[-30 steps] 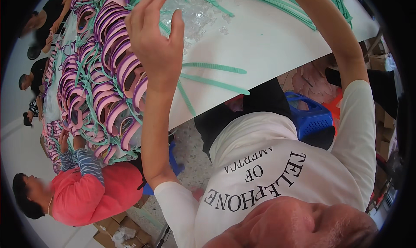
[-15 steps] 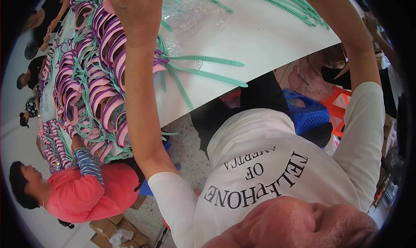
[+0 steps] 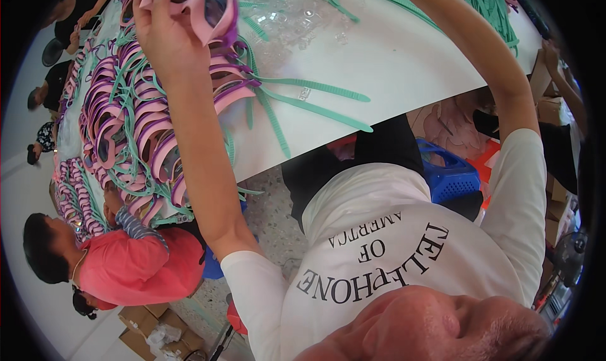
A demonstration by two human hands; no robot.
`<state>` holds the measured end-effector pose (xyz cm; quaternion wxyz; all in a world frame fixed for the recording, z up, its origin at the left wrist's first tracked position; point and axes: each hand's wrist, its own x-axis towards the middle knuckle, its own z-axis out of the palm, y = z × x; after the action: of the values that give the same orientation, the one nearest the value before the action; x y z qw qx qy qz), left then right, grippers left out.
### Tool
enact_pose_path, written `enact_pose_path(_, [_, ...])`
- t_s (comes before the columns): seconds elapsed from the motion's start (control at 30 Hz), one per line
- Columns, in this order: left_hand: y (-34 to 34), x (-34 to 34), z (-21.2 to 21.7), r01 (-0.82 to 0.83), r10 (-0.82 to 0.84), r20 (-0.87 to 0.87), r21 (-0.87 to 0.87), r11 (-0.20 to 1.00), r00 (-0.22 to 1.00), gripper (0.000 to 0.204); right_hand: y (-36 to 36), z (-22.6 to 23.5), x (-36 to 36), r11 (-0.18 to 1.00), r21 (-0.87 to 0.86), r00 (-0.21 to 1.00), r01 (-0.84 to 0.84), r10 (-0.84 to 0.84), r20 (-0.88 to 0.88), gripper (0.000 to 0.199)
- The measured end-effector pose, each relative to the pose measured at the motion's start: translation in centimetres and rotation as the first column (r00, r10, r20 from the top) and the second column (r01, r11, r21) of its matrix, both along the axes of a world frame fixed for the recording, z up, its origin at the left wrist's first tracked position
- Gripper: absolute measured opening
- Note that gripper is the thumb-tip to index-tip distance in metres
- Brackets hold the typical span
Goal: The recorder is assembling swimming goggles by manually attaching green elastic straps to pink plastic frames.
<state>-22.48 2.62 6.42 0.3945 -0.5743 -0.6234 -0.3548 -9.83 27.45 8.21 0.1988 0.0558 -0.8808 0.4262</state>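
My left hand (image 3: 165,40) is closed on a pair of pink and purple swim goggles (image 3: 203,19), its thumb and fingers pinching the pink skirt at the top edge of the view. Under and beside my left forearm lie rows of similar goggles (image 3: 154,118) with teal straps. One pair near the table's edge spreads its long teal straps (image 3: 315,86) to the right, with a clear buckle (image 3: 304,94) on one. My right forearm (image 3: 467,29) stretches over the table toward the top edge; the right hand itself is out of sight.
Clear small buckles (image 3: 287,20) are scattered on the white table (image 3: 391,64). Loose teal straps (image 3: 492,20) lie in a bundle at far right. A co-worker in a red top (image 3: 142,263) reaches into the goggles at left. A blue stool (image 3: 449,175) and cardboard boxes (image 3: 158,326) stand below.
My left hand has moved left and slightly down, bringing the goggles into view. My right arm has shifted left, its hand leaving no trace in view. The view has shifted slightly.
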Motion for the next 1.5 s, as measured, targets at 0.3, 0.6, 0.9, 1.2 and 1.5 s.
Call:
enact_pose_path(0.3, [-1.3,2.1,0.5,0.163,-0.474,0.826,0.536,0.828,-0.305,0.031,3.7,-7.5,-2.4,0.765,0.644,0.998,-0.033,0.061,-0.02,0.02])
enact_pose_path(0.6, [-1.0,5.3,-0.2,0.039,-0.579,0.787,0.599,0.8,-0.211,0.027,2.2,1.7,-0.2,0.99,-0.096,0.98,0.099,-0.114,-0.163,0.022])
enact_pose_path(0.9, [0.5,7.1,-0.8,0.164,-0.556,0.828,0.56,0.812,-0.076,0.031,-1.1,-0.3,3.5,0.793,-0.608,0.993,-0.038,-0.04,-0.113,0.032])
enact_pose_path(1.2, [1.4,9.3,-0.8,0.207,-0.583,0.733,0.668,0.715,-0.35,0.026,-4.5,-2.7,7.1,0.773,-0.632,0.988,0.06,0.043,0.147,0.031])
enact_pose_path(1.5, [2.8,9.8,-0.5,0.159,-0.637,0.737,0.673,0.722,-0.225,0.025,-7.0,-4.2,8.8,0.652,-0.744,0.848,-0.144,0.469,0.247,0.033])
